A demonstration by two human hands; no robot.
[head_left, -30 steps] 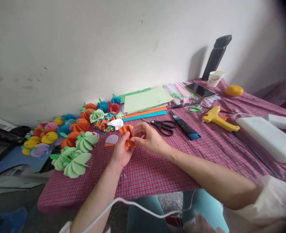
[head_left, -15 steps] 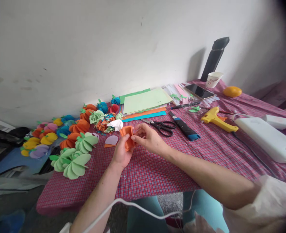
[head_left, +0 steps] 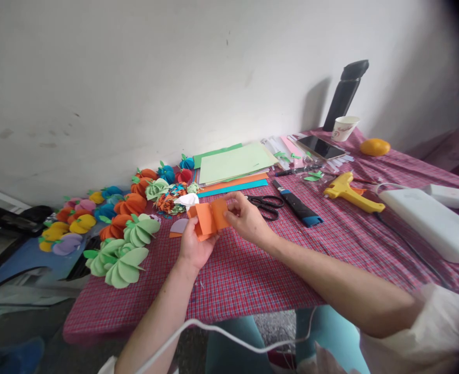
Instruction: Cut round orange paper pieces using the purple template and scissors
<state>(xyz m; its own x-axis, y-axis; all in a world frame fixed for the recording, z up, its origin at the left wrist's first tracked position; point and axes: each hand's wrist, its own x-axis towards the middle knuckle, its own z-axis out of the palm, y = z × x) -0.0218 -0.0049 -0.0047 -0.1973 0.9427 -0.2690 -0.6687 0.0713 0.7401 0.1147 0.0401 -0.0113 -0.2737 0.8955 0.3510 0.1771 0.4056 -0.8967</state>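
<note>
Both forearms reach in over the near edge of the checked red tablecloth (head_left: pixel 252 275) and meet just above it. The left hand (head_left: pixel 194 248) comes up from below with the wrist straight and the fingers curled upward, and it grips the lower left part of a folded orange paper piece (head_left: pixel 209 219). The right hand (head_left: pixel 249 221) comes in from the right with the wrist bent slightly inward, its thumb and fingertips pinching the right edge of the same piece. The paper hangs between the two hands, fanned into a few leaves, a little above the cloth and in front of the black-handled scissors (head_left: pixel 267 202). To the left lies a cluster of paper pumpkins (head_left: pixel 126 244) in green, orange, yellow, blue and purple. Behind the hands sits a stack of coloured paper sheets (head_left: pixel 235 162), and further right lie a yellow glue gun (head_left: pixel 348 191) and a phone (head_left: pixel 319 146). A paper cup (head_left: pixel 344 128) at the back carries some reddish print, which is too small to read.
</note>
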